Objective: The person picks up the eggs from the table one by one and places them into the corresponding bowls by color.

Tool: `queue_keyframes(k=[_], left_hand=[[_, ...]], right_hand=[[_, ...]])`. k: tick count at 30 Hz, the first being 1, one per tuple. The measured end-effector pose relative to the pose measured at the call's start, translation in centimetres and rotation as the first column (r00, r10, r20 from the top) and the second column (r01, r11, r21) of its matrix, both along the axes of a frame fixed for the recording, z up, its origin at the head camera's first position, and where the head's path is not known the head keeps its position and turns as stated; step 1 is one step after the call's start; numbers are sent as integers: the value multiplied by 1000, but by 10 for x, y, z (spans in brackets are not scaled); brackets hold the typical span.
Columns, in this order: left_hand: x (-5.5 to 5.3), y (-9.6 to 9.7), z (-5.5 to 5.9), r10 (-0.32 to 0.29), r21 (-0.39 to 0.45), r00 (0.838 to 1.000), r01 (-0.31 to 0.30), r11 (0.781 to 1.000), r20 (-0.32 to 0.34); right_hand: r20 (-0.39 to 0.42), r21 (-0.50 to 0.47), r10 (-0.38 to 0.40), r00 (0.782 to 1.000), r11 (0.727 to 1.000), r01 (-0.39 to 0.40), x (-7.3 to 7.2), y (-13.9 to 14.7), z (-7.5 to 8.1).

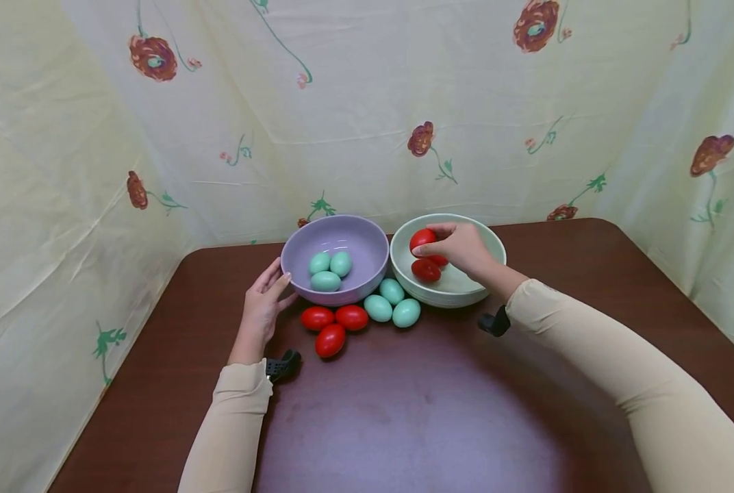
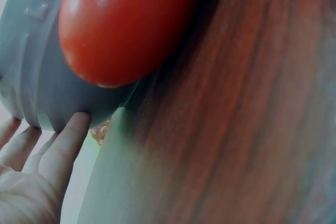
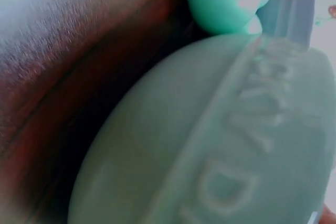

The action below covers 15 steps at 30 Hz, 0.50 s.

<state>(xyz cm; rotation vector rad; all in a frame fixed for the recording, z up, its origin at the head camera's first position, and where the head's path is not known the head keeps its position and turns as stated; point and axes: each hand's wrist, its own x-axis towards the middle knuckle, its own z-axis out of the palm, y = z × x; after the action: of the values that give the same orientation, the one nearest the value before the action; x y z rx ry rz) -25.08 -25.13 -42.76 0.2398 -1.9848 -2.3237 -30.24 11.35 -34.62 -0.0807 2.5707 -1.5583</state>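
Note:
My left hand (image 1: 262, 305) touches the left side of a purple bowl (image 1: 367, 287), thumb tip at the rim. In the left wrist view, its nearly straight fingers (image 2: 65, 150) meet the bowl's outer wall. Three mint-green eggs (image 1: 326, 281) lie inside that bowl. Over the pale green bowl (image 1: 496, 250), my right hand (image 1: 462, 250) pinches a red egg (image 1: 422, 239) between thumb and fingers. Below it in the bowl, a red egg (image 1: 426, 270) shows, with another partly hidden behind it. The right wrist view is mostly filled by the pale green bowl's wall (image 3: 199, 129).
Three red eggs (image 1: 330, 341) lie on the brown table (image 1: 404, 411) before the purple bowl. Three mint-green eggs (image 1: 407, 313) sit beside them, in front of where the two bowls meet. A flowered cloth (image 1: 342, 137) hangs behind the table and along its sides.

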Motion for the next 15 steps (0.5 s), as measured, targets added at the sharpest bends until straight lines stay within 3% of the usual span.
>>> queue_keyframes(k=[6,15], left_hand=[[1,2,0,8,-10,1000,-8,1000,8],[0,2,-3,3,7,1000,-3,1000,1]], right_hand=[[-12,36,10,1000,999,-10,-9,-6,-7],[-97,90,18,995,996,-9,-16,-17,-20]])
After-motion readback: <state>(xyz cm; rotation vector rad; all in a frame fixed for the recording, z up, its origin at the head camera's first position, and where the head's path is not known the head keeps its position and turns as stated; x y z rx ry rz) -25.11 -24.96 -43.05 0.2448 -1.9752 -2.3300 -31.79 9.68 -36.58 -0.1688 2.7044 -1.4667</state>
